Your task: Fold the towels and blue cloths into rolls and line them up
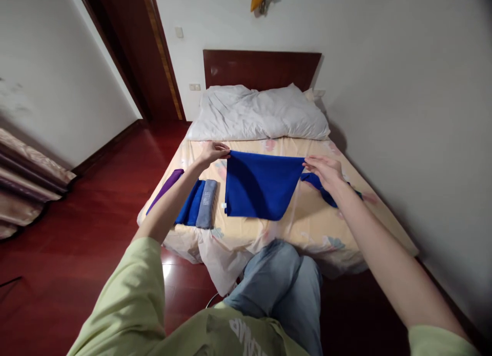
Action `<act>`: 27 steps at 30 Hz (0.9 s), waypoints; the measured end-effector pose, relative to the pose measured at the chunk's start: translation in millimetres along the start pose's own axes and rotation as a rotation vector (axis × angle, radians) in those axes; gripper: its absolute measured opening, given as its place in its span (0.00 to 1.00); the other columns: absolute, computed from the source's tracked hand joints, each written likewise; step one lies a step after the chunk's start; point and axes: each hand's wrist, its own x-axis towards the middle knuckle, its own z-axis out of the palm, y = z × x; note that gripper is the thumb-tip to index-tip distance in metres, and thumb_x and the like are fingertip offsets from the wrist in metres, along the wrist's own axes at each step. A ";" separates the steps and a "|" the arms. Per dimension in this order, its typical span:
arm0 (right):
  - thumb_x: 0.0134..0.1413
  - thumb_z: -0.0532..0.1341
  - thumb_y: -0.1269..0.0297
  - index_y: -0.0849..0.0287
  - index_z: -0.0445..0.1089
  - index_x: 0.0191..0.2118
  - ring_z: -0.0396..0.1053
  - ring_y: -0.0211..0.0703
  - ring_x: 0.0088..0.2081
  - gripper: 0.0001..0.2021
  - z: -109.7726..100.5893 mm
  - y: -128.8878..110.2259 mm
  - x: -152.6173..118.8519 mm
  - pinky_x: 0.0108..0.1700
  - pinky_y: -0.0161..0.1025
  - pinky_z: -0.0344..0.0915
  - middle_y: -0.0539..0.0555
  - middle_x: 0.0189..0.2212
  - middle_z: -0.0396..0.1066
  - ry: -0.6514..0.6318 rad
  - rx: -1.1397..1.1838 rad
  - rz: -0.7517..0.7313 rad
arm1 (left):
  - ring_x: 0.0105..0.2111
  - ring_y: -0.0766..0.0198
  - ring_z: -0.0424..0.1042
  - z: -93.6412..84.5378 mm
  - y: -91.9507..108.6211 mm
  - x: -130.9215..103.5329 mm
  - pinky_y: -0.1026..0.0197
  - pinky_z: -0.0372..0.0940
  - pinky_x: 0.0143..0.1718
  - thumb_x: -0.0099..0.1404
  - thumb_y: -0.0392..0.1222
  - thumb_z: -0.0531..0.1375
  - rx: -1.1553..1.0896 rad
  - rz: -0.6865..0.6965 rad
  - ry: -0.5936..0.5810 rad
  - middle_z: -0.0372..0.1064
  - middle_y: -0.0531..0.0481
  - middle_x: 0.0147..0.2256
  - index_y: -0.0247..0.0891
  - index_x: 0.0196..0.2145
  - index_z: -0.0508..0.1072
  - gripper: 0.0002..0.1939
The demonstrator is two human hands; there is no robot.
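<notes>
A blue towel (261, 187) is stretched flat between my two hands over the bed, with a small white tag at its lower left corner. My left hand (215, 152) pinches its upper left corner. At the upper right corner, my right hand (323, 167) grips the cloth between thumb and fingers. Left of the towel lie a rolled grey towel (207, 203) with white lettering, a folded blue towel (190, 205) and a purple cloth (169, 187), partly behind my left forearm. A crumpled dark blue cloth (321, 187) rests on the right, partly hidden by my right arm.
The bed has a floral yellow sheet (238, 233), white bedding (261, 112) at its far end and a dark wooden headboard (261, 69). A wall (415, 115) stands close on the right. My legs (277, 284) are at the near edge.
</notes>
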 end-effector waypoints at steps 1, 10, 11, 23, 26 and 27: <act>0.37 0.80 0.62 0.62 0.74 0.34 0.77 0.42 0.28 0.20 6.4 -1.0 6.4 0.33 0.37 0.78 0.52 0.27 0.76 0.018 0.011 -0.057 | 0.31 0.60 0.79 -1.5 4.6 5.3 0.50 0.76 0.44 0.54 0.42 0.75 0.017 0.047 0.030 0.76 0.45 0.27 0.31 0.31 0.76 0.15; 0.36 0.78 0.51 0.61 0.75 0.40 0.77 0.44 0.33 0.26 -9.6 63.5 -31.0 0.41 0.41 0.76 0.56 0.33 0.78 -0.087 -0.161 -0.263 | 0.35 0.58 0.80 -8.4 -61.3 -47.2 0.56 0.75 0.43 0.62 0.49 0.67 0.267 0.255 0.226 0.79 0.44 0.34 0.33 0.42 0.79 0.17; 0.36 0.77 0.50 0.61 0.75 0.39 0.77 0.45 0.33 0.26 -13.4 87.0 -42.1 0.40 0.41 0.76 0.56 0.33 0.78 -0.125 -0.184 -0.211 | 0.36 0.58 0.80 -1.9 -89.1 -65.0 0.56 0.75 0.44 0.62 0.50 0.66 0.300 0.204 0.244 0.80 0.45 0.35 0.35 0.43 0.79 0.17; 0.32 0.77 0.56 0.58 0.68 0.29 0.78 0.50 0.31 0.20 -11.5 307.4 -130.4 0.34 0.39 0.73 0.53 0.24 0.76 -0.156 -0.340 0.365 | 0.35 0.56 0.81 65.8 -331.0 -197.8 0.56 0.77 0.39 0.60 0.52 0.63 0.065 -0.512 0.328 0.80 0.46 0.33 0.36 0.41 0.75 0.17; 0.31 0.77 0.57 0.58 0.70 0.30 0.78 0.50 0.32 0.21 -17.2 313.9 -131.7 0.33 0.38 0.73 0.53 0.25 0.76 -0.140 -0.347 0.369 | 0.34 0.56 0.81 60.3 -331.6 -193.8 0.57 0.76 0.37 0.58 0.55 0.64 0.096 -0.507 0.290 0.79 0.46 0.33 0.37 0.38 0.76 0.18; 0.31 0.77 0.57 0.58 0.70 0.30 0.78 0.50 0.32 0.20 -19.8 315.2 -131.8 0.33 0.38 0.73 0.53 0.25 0.77 -0.137 -0.353 0.371 | 0.34 0.55 0.80 58.6 -330.9 -193.5 0.57 0.75 0.35 0.58 0.56 0.63 0.133 -0.502 0.278 0.79 0.46 0.33 0.37 0.37 0.76 0.19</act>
